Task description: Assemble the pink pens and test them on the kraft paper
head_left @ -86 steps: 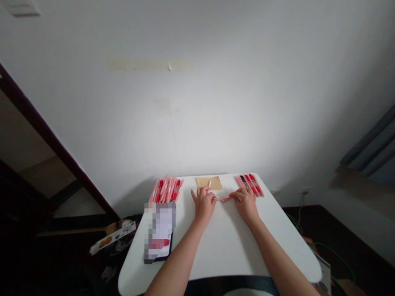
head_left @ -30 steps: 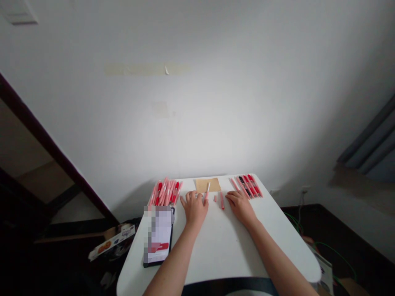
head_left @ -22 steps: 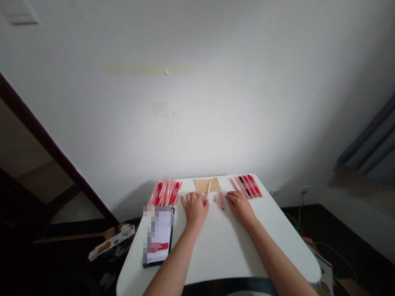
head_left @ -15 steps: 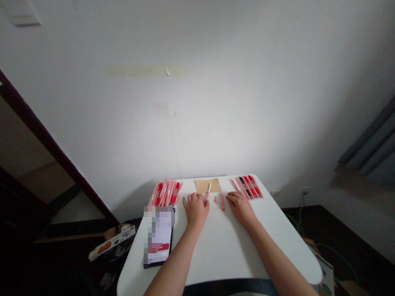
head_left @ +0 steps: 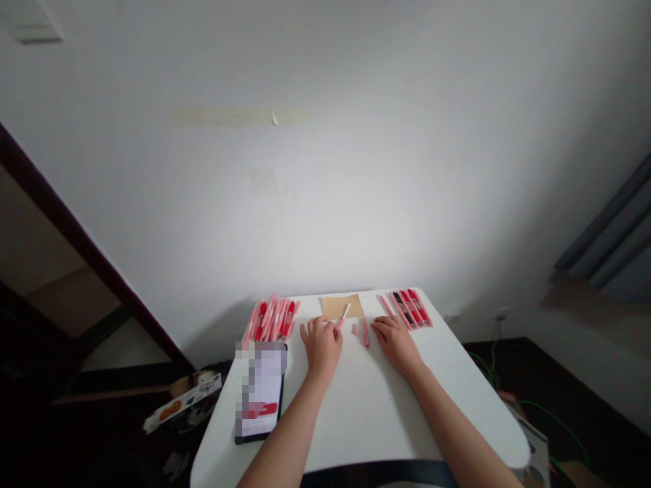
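Note:
My left hand (head_left: 323, 344) rests on the white table with its fingers bent. Between its thumb and forefinger is the pink end of a slim pink-and-white pen part (head_left: 346, 312), whose white end points away over a tan paper sheet (head_left: 333, 306). To the right of this hand lie a short pink piece (head_left: 354, 329) and a longer pink pen barrel (head_left: 365, 333), darker red at its near end. Just right of the barrel, my right hand (head_left: 395, 339) lies on the tabletop, fingers extended towards it and apart from it. Nothing shows in that hand.
A pile of pink and red pens (head_left: 273, 318) occupies the table's (head_left: 371, 420) far left corner. Several pink, black and red pens (head_left: 409, 308) lie side by side at far right. A phone (head_left: 262, 393) sits beside my left forearm. The wall (head_left: 356, 203) stands behind the table.
The pen part in my left hand leans further to the right, and the left thumb has shifted slightly. My right hand stays put. The view has moved a little.

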Motion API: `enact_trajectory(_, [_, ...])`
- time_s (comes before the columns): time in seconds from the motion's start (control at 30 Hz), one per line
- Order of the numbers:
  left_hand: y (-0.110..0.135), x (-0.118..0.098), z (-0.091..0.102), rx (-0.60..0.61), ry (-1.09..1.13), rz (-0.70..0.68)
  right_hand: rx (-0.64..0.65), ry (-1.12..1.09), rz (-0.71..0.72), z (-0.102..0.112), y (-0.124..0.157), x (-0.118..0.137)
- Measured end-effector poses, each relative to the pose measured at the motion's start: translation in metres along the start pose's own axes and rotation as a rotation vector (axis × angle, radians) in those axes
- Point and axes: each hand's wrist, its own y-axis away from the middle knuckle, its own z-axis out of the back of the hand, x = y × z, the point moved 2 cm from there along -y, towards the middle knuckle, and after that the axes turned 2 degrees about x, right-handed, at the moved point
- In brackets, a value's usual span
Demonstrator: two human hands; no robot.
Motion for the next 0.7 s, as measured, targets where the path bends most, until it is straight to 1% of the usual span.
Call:
enact_trajectory(0.13, [-0.0004, 0.0017, -0.0020, -0.027, 0.025, 0.021, -0.003, -0.012, -0.001, -0.0006, 0.0004, -0.0007])
enact_trajectory(0.3, [-0.0002, 0.0017, -0.0027, -0.057, 0.081, 0.032, -0.042, -0.052, 0.007, 0.0023, 0.0006, 0.0004])
enact_trajectory(0.47, [0.0004, 0.0001, -0.0030, -0.049, 0.162, 0.011, -0.112, -0.069, -0.011, 0.0055, 0.0009, -0.0003])
enact_trajectory(0.7, [0.0012, -0.0030, -0.0012, -0.016, 0.224, -0.045, -0.190, -0.039, -0.017, 0.0027, 0.0027, -0.0061])
